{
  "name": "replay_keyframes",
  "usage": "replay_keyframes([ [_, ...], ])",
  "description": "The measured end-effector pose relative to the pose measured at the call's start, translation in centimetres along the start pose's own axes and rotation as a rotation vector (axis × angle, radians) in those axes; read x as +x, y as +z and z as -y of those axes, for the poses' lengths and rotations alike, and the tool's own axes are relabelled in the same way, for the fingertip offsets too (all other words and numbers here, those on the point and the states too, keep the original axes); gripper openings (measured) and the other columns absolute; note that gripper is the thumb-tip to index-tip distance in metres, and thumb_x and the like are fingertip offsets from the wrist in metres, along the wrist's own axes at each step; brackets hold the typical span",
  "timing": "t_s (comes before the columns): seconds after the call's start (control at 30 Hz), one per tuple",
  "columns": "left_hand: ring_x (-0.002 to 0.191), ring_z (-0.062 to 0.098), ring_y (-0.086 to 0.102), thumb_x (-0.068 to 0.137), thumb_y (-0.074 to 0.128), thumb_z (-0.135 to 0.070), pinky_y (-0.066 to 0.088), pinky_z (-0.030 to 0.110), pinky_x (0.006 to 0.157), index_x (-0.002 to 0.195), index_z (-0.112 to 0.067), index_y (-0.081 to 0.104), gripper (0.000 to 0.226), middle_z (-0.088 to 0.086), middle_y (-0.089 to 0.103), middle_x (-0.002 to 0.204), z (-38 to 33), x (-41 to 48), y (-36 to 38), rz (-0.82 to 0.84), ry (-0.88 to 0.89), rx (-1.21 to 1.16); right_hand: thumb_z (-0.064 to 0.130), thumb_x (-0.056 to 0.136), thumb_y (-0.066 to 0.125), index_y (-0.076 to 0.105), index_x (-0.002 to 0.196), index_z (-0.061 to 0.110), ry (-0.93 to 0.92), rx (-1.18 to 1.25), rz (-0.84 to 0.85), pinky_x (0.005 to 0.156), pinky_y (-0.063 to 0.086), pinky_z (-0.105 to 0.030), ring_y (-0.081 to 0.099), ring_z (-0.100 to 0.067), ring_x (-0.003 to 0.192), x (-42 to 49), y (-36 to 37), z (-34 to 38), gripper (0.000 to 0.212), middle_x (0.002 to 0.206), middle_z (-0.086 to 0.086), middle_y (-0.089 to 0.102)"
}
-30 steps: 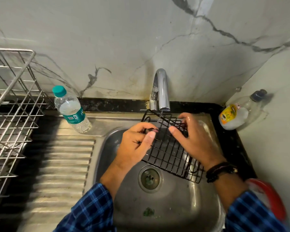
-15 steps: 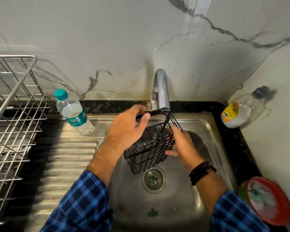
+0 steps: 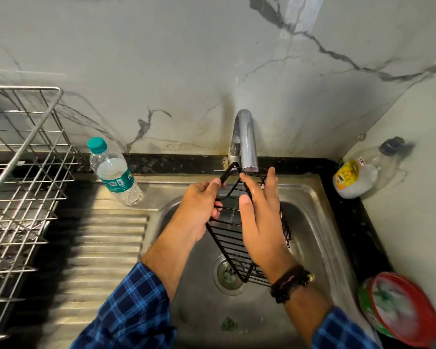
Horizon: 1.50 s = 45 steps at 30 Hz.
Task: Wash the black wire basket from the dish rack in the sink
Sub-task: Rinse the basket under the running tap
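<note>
One drain (image 3: pixel 228 273) sits nearest, in the floor of the single steel sink (image 3: pixel 312 222). The low end of the black wire basket (image 3: pixel 224 238) hangs just above it. The basket is tilted steeply, with its top end up under the spout.

The left hand (image 3: pixel 199 210) curls its fingers round the basket's upper rim wire. The right hand (image 3: pixel 261 217) lies against the mesh, fingers straight and close together.

To rub well, I judge the left hand should grip firmly so the frame does not swing. The flat right hand can then run along each wire and into the corners, while the basket is turned so every face passes beneath the one tap (image 3: pixel 246 144). Whether water is flowing I cannot tell.

By count there are one basket and two hands. One red-rimmed tub (image 3: pixel 403 311) is on the black tabletop (image 3: pixel 347 222). There are two bottles, a water bottle (image 3: pixel 113 172) and a soap bottle (image 3: pixel 353 175). One dish rack (image 3: pixel 23 172) stands far left.
</note>
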<state>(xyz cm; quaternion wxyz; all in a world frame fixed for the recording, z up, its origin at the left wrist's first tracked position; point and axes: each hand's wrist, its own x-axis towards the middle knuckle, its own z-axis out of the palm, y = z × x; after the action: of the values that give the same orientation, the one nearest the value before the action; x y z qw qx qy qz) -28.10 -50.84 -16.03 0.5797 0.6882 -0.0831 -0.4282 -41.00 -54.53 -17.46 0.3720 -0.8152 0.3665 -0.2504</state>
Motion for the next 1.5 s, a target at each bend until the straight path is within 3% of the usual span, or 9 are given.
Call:
replay_keyframes([
  [0.23, 0.033, 0.002, 0.040, 0.105, 0.049, -0.033, 0.037, 0.015, 0.035, 0.093, -0.018, 0.071, 0.029, -0.002, 0.050, 0.059, 0.2, -0.1, 0.3, -0.079, -0.232, -0.212, -0.019, 0.063, 0.065, 0.023, 0.158, 0.018, -0.498, -0.559, -0.011, 0.116, 0.030, -0.061, 0.013, -0.041, 0.153, -3.7, 1.2, -4.9, 0.111, 0.163, -0.026, 0.008],
  [0.4, 0.026, 0.000, 0.038, 0.107, 0.045, -0.026, 0.038, 0.011, 0.032, 0.075, -0.021, 0.065, 0.038, -0.004, 0.049, 0.041, 1.5, -0.5, 0.3, -0.100, -0.472, -0.620, 0.033, 0.096, 0.047, 0.035, 0.152, 0.013, -0.317, -0.595, -0.086, 0.106, 0.046, -0.052, 0.050, -0.030, 0.135, -2.7, -0.9, -6.3, 0.060, 0.151, -0.012, 0.048],
  [0.53, 0.023, 0.002, 0.038, 0.105, 0.039, -0.011, 0.035, 0.010, 0.029, 0.073, -0.017, 0.052, 0.035, -0.001, 0.050, 0.039, 2.5, -1.6, 0.9, -0.165, -0.571, -0.966, 0.046, 0.099, 0.030, 0.055, 0.138, 0.021, -0.067, -0.716, -0.130, 0.109, 0.033, -0.060, 0.052, -0.030, 0.128, -0.1, -0.8, -3.3, 0.053, 0.137, -0.005, 0.058],
  [0.83, 0.023, 0.002, 0.036, 0.105, 0.034, -0.003, 0.035, 0.011, 0.031, 0.078, -0.006, 0.053, 0.033, 0.002, 0.051, 0.042, 3.5, -4.4, -0.5, -0.195, -0.562, -1.279, 0.041, 0.103, 0.032, 0.036, 0.152, 0.028, -0.581, -0.793, 0.249, 0.118, 0.030, -0.050, 0.050, -0.022, 0.129, 1.5, -2.7, -1.5, 0.050, 0.140, -0.002, 0.054],
  [0.93, 0.023, 0.002, 0.035, 0.104, 0.035, -0.003, 0.035, 0.012, 0.030, 0.076, -0.007, 0.052, 0.033, 0.001, 0.049, 0.042, 4.0, -4.8, -1.7, -0.213, -0.588, -1.316, 0.043, 0.103, 0.027, 0.053, 0.140, 0.024, -0.397, -0.821, 0.172, 0.116, 0.031, -0.056, 0.057, -0.022, 0.127, 1.7, -5.5, -4.6, 0.049, 0.132, 0.000, 0.064],
  [1.13, 0.023, 0.002, 0.035, 0.103, 0.035, -0.002, 0.035, 0.012, 0.031, 0.076, -0.009, 0.050, 0.032, -0.001, 0.052, 0.043, 6.0, -4.5, -4.1, -0.261, -0.542, -1.378, 0.049, 0.105, 0.036, 0.059, 0.109, 0.041, 0.241, -0.052, 0.061, 0.078, 0.047, -0.017, 0.062, -0.001, 0.099, 0.8, -7.2, -5.4, 0.025, 0.108, 0.008, 0.065],
  [1.3, 0.028, 0.002, 0.038, 0.103, 0.036, -0.006, 0.037, 0.013, 0.032, 0.073, -0.010, 0.053, 0.035, -0.004, 0.049, 0.061, 8.2, -3.0, -4.9, -0.105, -0.579, -1.071, 0.068, 0.089, 0.055, 0.065, 0.111, 0.015, 0.822, 0.259, 0.089, 0.050, 0.040, -0.022, 0.059, -0.019, 0.063, 3.8, -6.1, -5.7, 0.058, 0.086, -0.008, 0.061],
  [1.43, 0.043, 0.007, 0.056, 0.107, 0.041, -0.017, 0.049, 0.025, 0.049, 0.097, -0.007, 0.067, 0.029, 0.003, 0.064, 0.077, 9.1, -1.7, -6.3, -0.099, -0.526, -0.460, 0.040, 0.092, 0.067, 0.068, 0.101, 0.019, 0.771, 0.342, 0.175, 0.060, 0.042, -0.028, 0.047, -0.012, 0.066, 3.6, -7.2, -7.0, 0.023, 0.088, -0.002, 0.065],
  [1.5, 0.074, 0.019, 0.070, 0.109, 0.038, -0.032, 0.055, 0.036, 0.064, 0.103, -0.008, 0.065, 0.037, 0.011, 0.072, 0.092, 8.7, -1.5, -6.8, -0.102, -0.455, -0.319, 0.030, 0.090, 0.071, 0.070, 0.096, 0.012, 0.617, 0.351, 0.177, 0.065, 0.043, -0.031, 0.050, -0.011, 0.070, 2.8, -7.3, -6.9, 0.019, 0.082, -0.001, 0.063],
])
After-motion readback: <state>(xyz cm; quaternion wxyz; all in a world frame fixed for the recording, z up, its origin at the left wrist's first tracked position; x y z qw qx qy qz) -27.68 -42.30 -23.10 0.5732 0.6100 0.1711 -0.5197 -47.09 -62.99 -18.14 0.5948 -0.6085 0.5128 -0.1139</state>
